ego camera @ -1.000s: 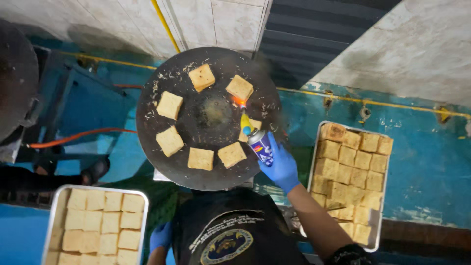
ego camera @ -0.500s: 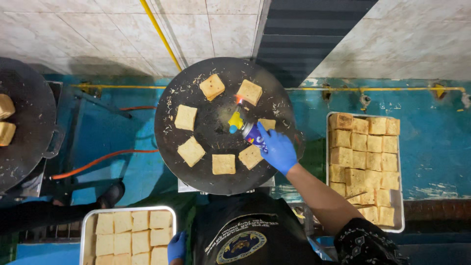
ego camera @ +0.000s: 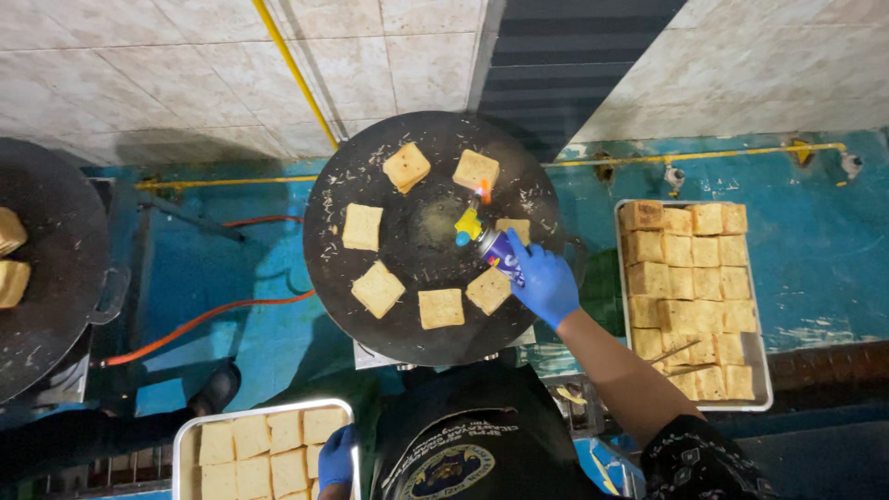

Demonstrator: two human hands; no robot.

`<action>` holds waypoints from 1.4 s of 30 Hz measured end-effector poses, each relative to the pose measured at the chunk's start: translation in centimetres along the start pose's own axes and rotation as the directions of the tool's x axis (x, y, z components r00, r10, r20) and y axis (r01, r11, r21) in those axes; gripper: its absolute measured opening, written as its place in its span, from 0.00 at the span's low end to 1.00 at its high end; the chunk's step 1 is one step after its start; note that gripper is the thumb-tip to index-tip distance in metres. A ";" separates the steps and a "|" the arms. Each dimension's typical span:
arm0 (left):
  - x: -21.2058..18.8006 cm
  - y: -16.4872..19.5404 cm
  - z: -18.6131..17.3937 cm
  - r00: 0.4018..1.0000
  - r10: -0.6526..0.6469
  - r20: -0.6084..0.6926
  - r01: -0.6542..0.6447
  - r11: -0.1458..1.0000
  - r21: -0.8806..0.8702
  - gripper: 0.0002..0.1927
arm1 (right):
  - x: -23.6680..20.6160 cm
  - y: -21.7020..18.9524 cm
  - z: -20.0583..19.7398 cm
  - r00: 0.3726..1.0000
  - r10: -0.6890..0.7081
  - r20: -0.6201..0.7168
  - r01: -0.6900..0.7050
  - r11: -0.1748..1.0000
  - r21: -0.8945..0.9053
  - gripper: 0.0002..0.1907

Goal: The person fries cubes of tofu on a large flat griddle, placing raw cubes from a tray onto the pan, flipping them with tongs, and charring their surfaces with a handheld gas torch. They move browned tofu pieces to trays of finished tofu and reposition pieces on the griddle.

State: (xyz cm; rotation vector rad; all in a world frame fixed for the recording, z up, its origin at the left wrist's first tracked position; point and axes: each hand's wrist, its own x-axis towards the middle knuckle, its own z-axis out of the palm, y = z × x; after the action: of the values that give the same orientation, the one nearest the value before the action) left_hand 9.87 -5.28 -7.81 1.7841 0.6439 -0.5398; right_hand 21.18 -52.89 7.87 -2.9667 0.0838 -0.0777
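Right hand: our gloved right hand (ego camera: 546,282) is wrapped tight round the torch (ego camera: 489,239), over the griddle (ego camera: 421,236) edge.
Flame: lit, at the slice (ego camera: 476,170) on the far side; we should sweep evenly, never linger.
Left hand: our left hand (ego camera: 337,456) is curled over the tray (ego camera: 190,435) rim, steadying it.
Bread: seven slices ringed on the griddle; we'd work round in order.
Caution: keep our sleeve off the hot plate.

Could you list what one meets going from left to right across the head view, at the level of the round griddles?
Dark griddle at the left edge → orange hose → round black griddle with toast squares → gas torch → right hand → tray of toast stacks.
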 end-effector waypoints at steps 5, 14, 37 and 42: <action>0.7 1.4 -0.3 0.998 0.031 0.061 -0.024 0.994 -0.108 0.17 | 2.2 -1.3 1.0 1.000 -0.006 0.011 0.006 0.999 -0.047 0.49; 2.6 3.0 0.5 0.978 0.150 0.145 -0.105 0.954 -0.281 0.17 | 3.2 -2.6 1.5 0.999 0.030 0.035 -0.033 0.995 0.096 0.51; 1.9 6.3 6.4 0.959 0.176 0.220 -0.090 0.932 -0.352 0.14 | 11.4 -7.2 2.2 0.973 0.208 0.097 -0.160 0.312 0.937 0.48; 2.0 6.2 6.8 0.959 0.174 0.223 -0.095 0.940 -0.326 0.15 | 11.3 -7.3 2.2 0.969 0.214 0.123 -0.188 0.317 0.930 0.45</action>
State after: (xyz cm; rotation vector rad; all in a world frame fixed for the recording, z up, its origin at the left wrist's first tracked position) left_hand 15.15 -12.95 -6.66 1.4206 0.4019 -0.5249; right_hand 32.93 -45.98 7.47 -1.7202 0.3012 -0.0858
